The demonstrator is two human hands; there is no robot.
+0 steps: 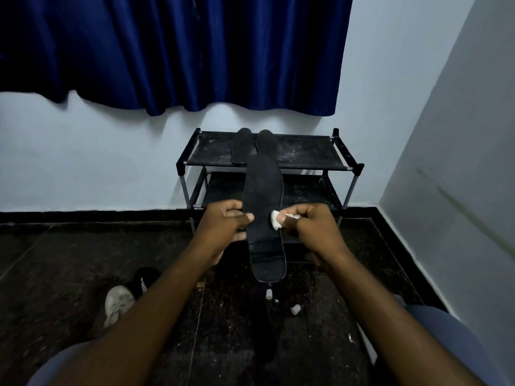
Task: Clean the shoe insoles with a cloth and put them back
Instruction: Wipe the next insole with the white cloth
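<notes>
The left hand (pixel 223 222) grips the held insole (pixel 263 201) by its left edge, with the thumb laid over the top face and the fingers curled underneath. The right hand (pixel 313 224) pinches a small white cloth (pixel 276 220) between thumb and curled fingers and presses it onto the insole near its right edge, level with the left thumb. The black insole is held in the air, pointing lengthwise away from the person. Its far end overlaps the shoe rack in the view and its near end hangs above the floor (pixel 69 260).

The black shoe rack (pixel 306 154) stands at the far side against the pale wall (pixel 83 162), with 2 shelves showing. On its dust-speckled top shelf lie 2 more insoles side by side, the left spare insole (pixel 242 147) and the right spare insole (pixel 266 140). Their near ends are partly hidden behind the held one.

A dark blue curtain (pixel 181 51) hangs on the wall above the rack. At the near left of the dark floor a pale shoe (pixel 118 302) lies beside a black shoe (pixel 147 278), both partly covered by the left forearm. 2 small white pieces (pixel 269 294) lie on the floor close to the held insole's near end; what they are cannot be told.
</notes>
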